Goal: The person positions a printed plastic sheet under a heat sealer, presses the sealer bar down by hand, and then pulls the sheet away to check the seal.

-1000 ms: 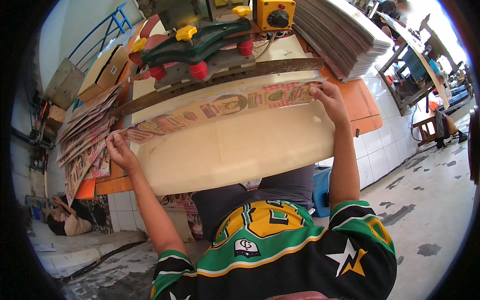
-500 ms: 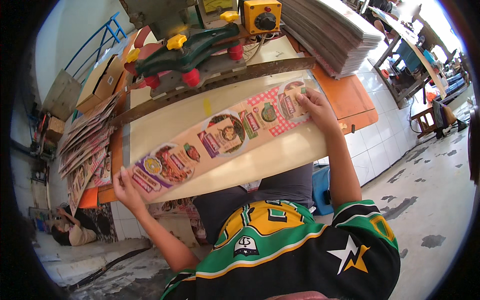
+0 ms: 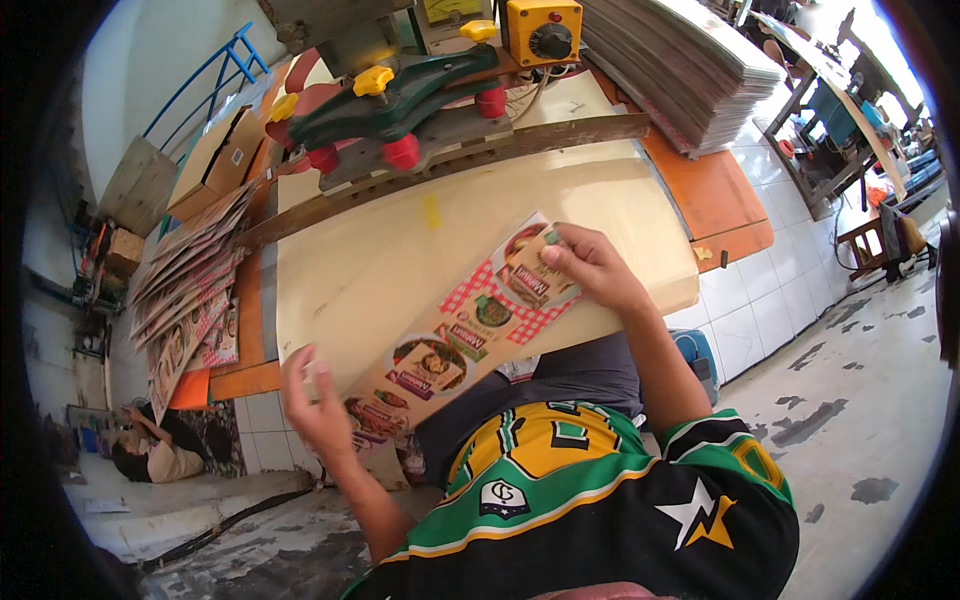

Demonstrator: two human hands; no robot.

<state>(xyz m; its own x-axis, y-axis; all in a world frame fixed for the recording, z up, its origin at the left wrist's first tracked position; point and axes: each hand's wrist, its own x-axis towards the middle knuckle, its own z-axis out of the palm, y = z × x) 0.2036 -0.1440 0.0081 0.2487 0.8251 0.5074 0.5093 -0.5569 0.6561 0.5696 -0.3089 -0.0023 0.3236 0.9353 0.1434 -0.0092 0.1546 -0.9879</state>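
Note:
A long printed paper strip [image 3: 465,335] with pictures of food and red checks slants from upper right to lower left, over the front edge of the cream sheet [image 3: 370,255] on the press bed. My right hand [image 3: 600,268] pinches its upper right end, thumb on top. Beside the strip's lower end is my left hand [image 3: 322,405], fingers raised and apart, with nothing gripped. That lower end hangs past the bed's edge near my left wrist, partly hidden there.
Behind the sheet stands a press with a dark green clamp bar [image 3: 400,105] and red feet. A yellow control box [image 3: 542,35] sits above it. Printed strips [image 3: 185,290] lie piled at left, near a cardboard box [image 3: 215,160]. A tall stack of sheets [image 3: 690,70] stands at right.
My left hand has let go of the strip's lower left end and opened. My right hand has drawn the strip left and toward me, off most of the cream sheet.

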